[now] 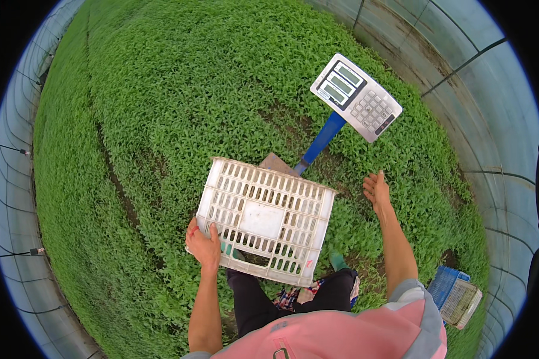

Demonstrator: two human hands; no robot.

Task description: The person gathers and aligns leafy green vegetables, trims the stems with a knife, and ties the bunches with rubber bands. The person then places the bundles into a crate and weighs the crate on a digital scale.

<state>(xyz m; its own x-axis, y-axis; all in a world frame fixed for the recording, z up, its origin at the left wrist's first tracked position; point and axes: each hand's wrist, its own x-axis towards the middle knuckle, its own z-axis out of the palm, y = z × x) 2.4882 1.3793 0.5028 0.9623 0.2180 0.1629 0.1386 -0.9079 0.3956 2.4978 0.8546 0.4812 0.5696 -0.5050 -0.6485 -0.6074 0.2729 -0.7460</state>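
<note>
My left hand point(203, 243) grips the left end of a white slatted plastic crate point(262, 218), with its thumb over the edge. The crate is tilted, with one slotted face turned up to me. My right hand point(376, 190) is off to the right of the crate, fingers apart, holding nothing. Beyond the crate stands a platform scale with a silver display and keypad head point(356, 98) on a blue post point(322, 140). A corner of its plate point(279, 164) shows behind the crate; the rest is hidden.
Dense green leafy plants point(175, 89) surround me, with a narrow furrow point(117, 184) on the left. A blue plastic crate point(447, 285) and a whitish crate point(461, 304) lie at the lower right. Curved greenhouse film walls point(489, 112) border the bed on both sides.
</note>
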